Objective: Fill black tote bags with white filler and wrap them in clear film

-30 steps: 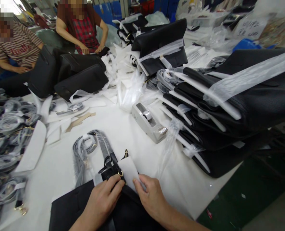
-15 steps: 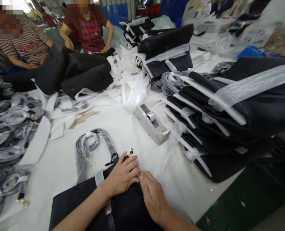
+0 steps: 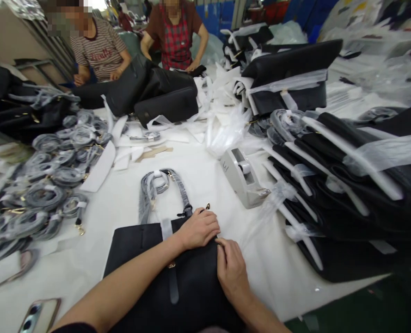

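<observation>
A black handbag lies before me on the white table, a buckled strap down its front. My left hand rests at its upper right corner, fingers curled over the edge. Just below, the right side edge is pinched between the thumb and fingers of my right hand. What lies under the fingertips is hidden. Above the bag's top edge rises a plastic-wrapped handle, with a coiled wrapped strap beside it. A small gold clasp sticks out past my left fingers.
A grey tape dispenser stands beyond my hands. Stacked black bags fill the right side, and coiled wrapped straps cover the left. A phone lies at the lower left. Two people work across the table.
The view has swung left, so things appear farther right, and the phone has come into view. Both hands stay at the bag's corner; my left fingers have drawn closer together.
</observation>
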The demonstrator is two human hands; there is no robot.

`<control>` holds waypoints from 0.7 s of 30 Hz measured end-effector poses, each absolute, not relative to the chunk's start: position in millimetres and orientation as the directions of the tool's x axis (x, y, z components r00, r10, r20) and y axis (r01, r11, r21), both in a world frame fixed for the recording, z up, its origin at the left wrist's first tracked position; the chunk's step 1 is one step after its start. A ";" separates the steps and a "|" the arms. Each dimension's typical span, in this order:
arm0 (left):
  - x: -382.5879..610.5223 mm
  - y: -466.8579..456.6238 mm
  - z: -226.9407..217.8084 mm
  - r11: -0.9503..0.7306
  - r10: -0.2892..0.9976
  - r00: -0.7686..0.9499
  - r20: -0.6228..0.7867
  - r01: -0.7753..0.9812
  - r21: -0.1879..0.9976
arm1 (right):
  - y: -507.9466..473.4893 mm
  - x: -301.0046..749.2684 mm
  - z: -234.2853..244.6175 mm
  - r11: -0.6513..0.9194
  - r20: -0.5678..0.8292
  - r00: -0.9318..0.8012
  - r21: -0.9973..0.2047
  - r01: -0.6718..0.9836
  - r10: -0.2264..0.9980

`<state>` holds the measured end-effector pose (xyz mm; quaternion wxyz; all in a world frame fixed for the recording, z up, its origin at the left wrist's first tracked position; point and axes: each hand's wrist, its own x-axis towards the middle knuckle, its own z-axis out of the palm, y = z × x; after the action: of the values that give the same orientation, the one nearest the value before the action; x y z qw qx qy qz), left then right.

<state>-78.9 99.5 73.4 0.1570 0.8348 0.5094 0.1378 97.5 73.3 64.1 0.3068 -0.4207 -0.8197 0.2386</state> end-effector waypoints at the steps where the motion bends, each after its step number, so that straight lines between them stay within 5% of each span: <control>1: -79.8 99.0 73.8 -0.428 0.896 0.439 0.071 0.808 0.404 | 73.6 96.6 65.0 0.584 0.345 -0.479 -0.587 0.561 0.807; 7: -79.5 97.1 84.6 -0.352 0.934 0.349 0.079 0.854 0.383 | 72.2 95.6 70.3 0.806 0.463 -0.660 -0.355 0.474 0.592; 14: -26.7 25.5 111.0 0.118 0.971 -0.187 0.151 0.918 0.379 | 74.2 99.2 67.2 0.804 0.445 -0.670 -0.359 0.475 0.594; 21: 12.5 -64.3 84.8 0.114 0.981 -0.157 0.115 0.942 0.315 | 76.5 98.4 59.2 0.834 0.487 -0.677 -0.310 0.456 0.552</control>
<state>12.5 -64.3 84.8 0.0609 0.6465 0.7437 0.1589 98.4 76.5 59.2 0.2917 -0.2763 -0.9121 0.0818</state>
